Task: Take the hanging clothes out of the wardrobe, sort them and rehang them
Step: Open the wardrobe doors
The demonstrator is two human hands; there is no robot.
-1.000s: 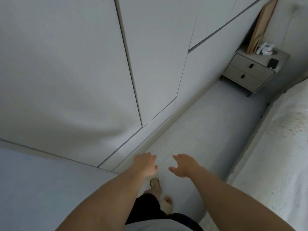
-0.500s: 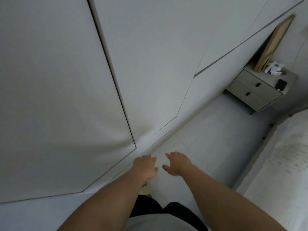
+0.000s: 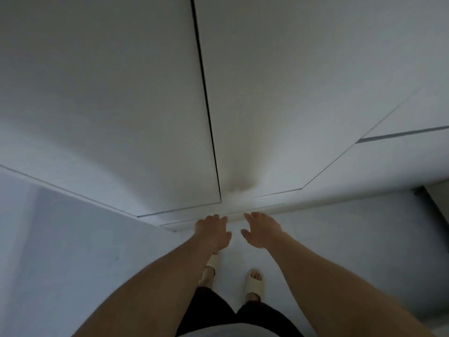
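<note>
Both arms reach forward at the wardrobe point(image 3: 279, 81) — its white doors are shut, dark seam between them, no clothes in view. Left hand point(image 3: 212, 231) and right hand point(image 3: 261, 229) are side by side, fingers loosely spread, empty. Feet in pale slippers point(image 3: 254, 279) on the light floor point(image 3: 352, 239).

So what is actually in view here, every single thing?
Flat handleless wardrobe doors: at least two, pale grey-white, shut, filling the upper picture, with a dark vertical gap between them.
Smooth floor: one, pale grey, below the doors.
Open-toed slippers: two, cream, on the feet, lower centre.
Shorts: one pair, black, bottom centre.
Left hand: one, bare, empty, fingers spread, stretched towards the doors.
Right hand: one, bare, empty, open, beside the left.
</note>
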